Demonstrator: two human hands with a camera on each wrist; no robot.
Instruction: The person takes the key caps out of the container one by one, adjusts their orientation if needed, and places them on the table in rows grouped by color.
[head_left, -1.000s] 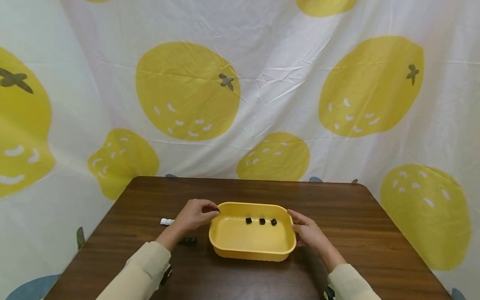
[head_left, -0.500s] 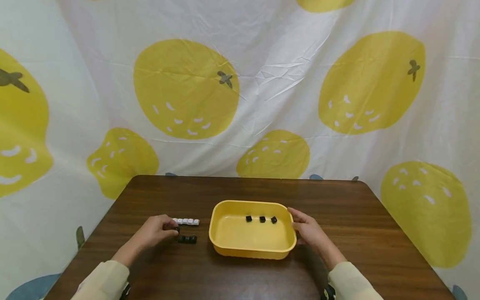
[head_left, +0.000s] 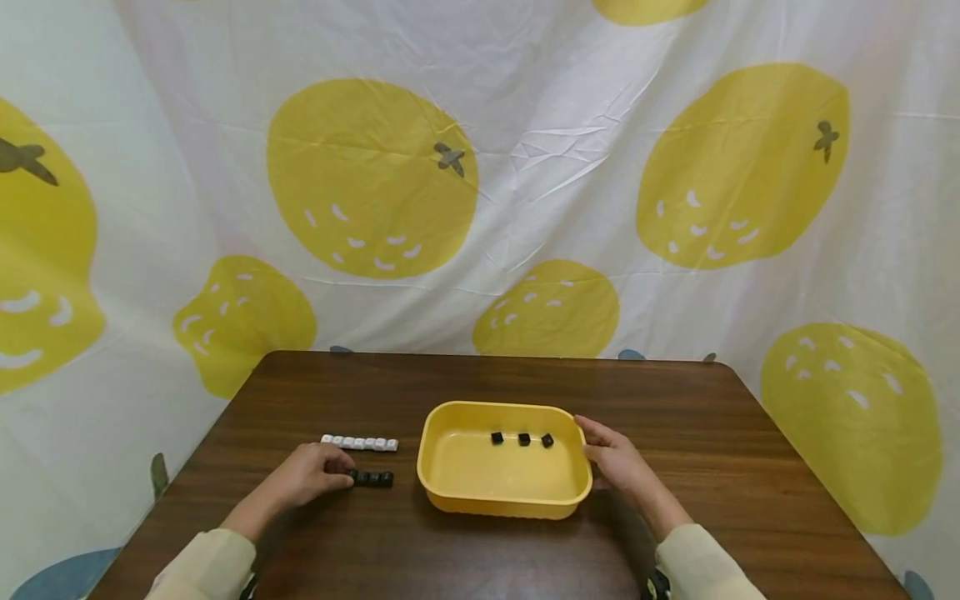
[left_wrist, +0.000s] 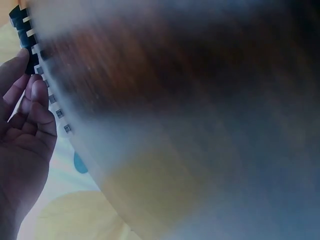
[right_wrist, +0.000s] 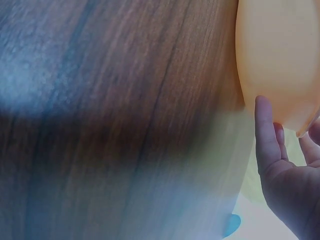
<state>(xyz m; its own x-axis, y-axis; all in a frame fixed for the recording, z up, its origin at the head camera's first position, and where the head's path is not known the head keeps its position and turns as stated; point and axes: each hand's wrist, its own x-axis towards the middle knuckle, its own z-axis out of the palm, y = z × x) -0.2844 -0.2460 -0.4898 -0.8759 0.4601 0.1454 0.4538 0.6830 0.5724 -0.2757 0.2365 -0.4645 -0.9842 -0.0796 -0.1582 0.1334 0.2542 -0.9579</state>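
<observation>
My left hand (head_left: 303, 475) is at the left end of a short row of small black cubes (head_left: 375, 479). Its thumb and fingertips pinch the end cube, as the left wrist view also shows, with the black cubes (left_wrist: 22, 30) in a line beyond the fingers. Just behind runs a row of small white cubes (head_left: 360, 443). On the right, my right hand (head_left: 621, 462) holds the side of a yellow plastic tray (head_left: 506, 507), fingers along its outer wall and thumb by the rim. Several black cubes (head_left: 523, 439), spaced apart, lie inside the tray toward its back.
The brown wooden table (head_left: 675, 417) bears everything. Behind it hangs a white cloth (head_left: 540, 150) printed with yellow lemons. Table surface shows between the cube rows and the tray, and in front of the tray.
My left hand went from the tray's left rim back to the rows, then lowered slightly to the black row's left end. The right hand and the tray stayed in place.
</observation>
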